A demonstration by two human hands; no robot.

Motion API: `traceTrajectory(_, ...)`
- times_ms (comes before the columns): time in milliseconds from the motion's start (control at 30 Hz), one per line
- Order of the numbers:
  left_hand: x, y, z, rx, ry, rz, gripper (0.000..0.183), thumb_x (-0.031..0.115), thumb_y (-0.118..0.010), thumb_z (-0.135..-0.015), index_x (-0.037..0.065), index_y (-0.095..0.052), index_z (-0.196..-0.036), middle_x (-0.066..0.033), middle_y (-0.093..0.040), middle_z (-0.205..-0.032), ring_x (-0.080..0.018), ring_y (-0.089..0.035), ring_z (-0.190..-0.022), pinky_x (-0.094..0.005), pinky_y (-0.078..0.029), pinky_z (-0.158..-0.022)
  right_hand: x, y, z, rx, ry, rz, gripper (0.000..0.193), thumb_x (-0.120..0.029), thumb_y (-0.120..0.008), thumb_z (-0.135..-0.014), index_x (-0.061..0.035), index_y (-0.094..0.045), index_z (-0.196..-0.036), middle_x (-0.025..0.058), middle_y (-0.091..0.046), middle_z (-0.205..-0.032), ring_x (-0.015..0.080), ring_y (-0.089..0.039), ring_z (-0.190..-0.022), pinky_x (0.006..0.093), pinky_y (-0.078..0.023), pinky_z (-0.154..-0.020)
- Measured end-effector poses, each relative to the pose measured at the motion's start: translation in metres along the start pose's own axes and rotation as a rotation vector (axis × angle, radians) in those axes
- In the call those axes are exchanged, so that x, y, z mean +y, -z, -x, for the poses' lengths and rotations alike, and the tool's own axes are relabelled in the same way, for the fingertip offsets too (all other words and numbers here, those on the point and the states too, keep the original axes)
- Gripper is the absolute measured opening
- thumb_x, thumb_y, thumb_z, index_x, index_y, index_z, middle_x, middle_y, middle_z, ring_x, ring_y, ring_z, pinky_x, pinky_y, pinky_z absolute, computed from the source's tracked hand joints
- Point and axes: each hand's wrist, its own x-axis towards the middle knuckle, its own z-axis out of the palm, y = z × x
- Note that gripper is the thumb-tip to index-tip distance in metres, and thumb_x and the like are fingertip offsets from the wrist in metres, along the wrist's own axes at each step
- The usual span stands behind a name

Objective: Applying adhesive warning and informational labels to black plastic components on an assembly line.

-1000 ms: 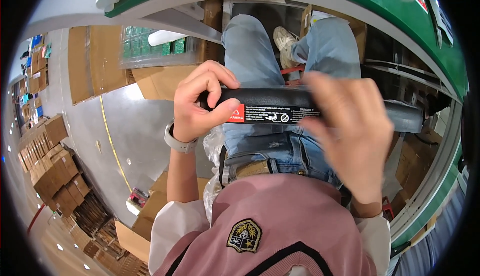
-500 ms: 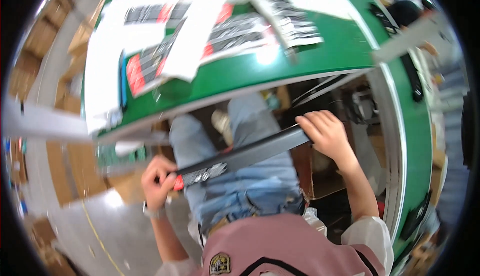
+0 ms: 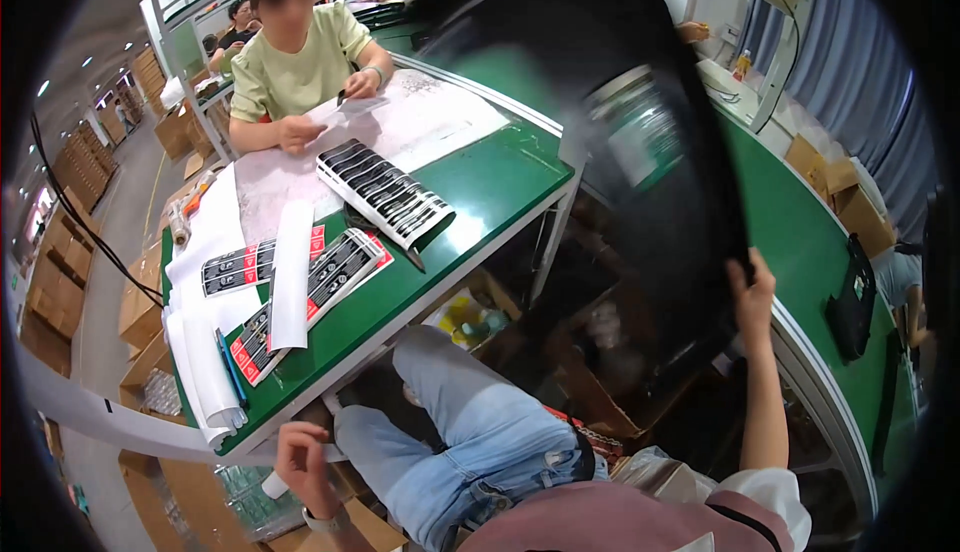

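Observation:
A large glossy black plastic panel (image 3: pixel 655 242) is raised close in front of me on the right, and bright reflections show on its face. My right hand (image 3: pixel 752 292) is closed on the panel's right edge, with some fingers hidden behind it. At the lower left, my left hand (image 3: pixel 305 462) hangs in the air beside my knee. Its fingers are loosely bent, and I see nothing in them. On the green table, label sheets in black, white and red (image 3: pixel 310 287) lie near a striped black-and-white label sheet (image 3: pixel 385 197).
Across the table a person (image 3: pixel 300 62) in a light green top handles a small paper piece. White backing paper (image 3: pixel 290 272) and a blue pen (image 3: pixel 230 367) lie on the green table (image 3: pixel 480 222). Cardboard boxes (image 3: pixel 840 192) stand at the right, and a bin (image 3: pixel 470 312) sits below the table.
The black panel has gone from level across my lap to raised at the right. My left hand has let go of it and dropped lower left. The view has shifted up toward the far person.

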Motion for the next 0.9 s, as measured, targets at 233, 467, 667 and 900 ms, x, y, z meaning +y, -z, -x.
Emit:
traceTrajectory(233, 0.020, -0.061, -0.038, -0.359, -0.285, -0.324, 0.014, -0.003, -0.071, -0.070, 0.001, -0.058, -0.074, -0.0123, -0.065, -0.090, -0.0233, -0.063, -0.077, -0.0295, -0.050, -0.071, 0.195, 0.077, -0.104, 0.026, -0.473, 0.097, 0.037, -0.010, -0.063, -0.077, 0.0037, -0.062, -0.111, 0.0172, -0.069, -0.098, 0.0276, -0.066, -0.091, 0.0361, -0.049, -0.082)
traceTrajectory(467, 0.049, -0.052, -0.061, -0.292, -0.327, -0.419, 0.014, -0.001, -0.071, -0.073, 0.001, -0.057, -0.076, -0.0138, -0.063, -0.089, -0.0275, -0.063, -0.081, -0.0331, -0.050, -0.072, 0.211, -0.015, -0.151, 0.388, -0.532, 0.581, 0.040, -0.016, -0.059, -0.079, -0.0106, -0.064, -0.119, 0.0176, -0.066, -0.117, 0.0381, -0.062, -0.109, 0.0471, -0.048, -0.095)
traceTrajectory(667, 0.034, -0.040, -0.121, 0.006, -0.383, -0.539, 0.012, 0.003, -0.065, -0.079, 0.000, -0.054, -0.082, -0.0138, -0.060, -0.084, -0.0322, -0.060, -0.081, -0.0381, -0.047, -0.073, 0.170, -0.040, -0.191, 0.322, 0.208, 0.302, 0.031, 0.006, -0.051, -0.084, -0.0026, -0.065, -0.109, 0.0127, -0.063, -0.108, 0.0258, -0.063, -0.100, 0.0352, -0.053, -0.082)
traceTrajectory(900, -0.005, -0.006, -0.182, 0.122, -0.024, -0.825, 0.024, 0.024, -0.061, -0.087, 0.000, -0.062, -0.088, -0.0191, -0.066, -0.086, -0.0364, -0.063, -0.085, -0.0443, -0.049, -0.076, -0.206, -0.228, -0.091, -0.155, 0.782, -0.430, 0.026, 0.011, -0.066, -0.072, -0.0034, -0.065, -0.095, 0.0110, -0.061, -0.100, 0.0270, -0.063, -0.092, 0.0335, -0.053, -0.076)
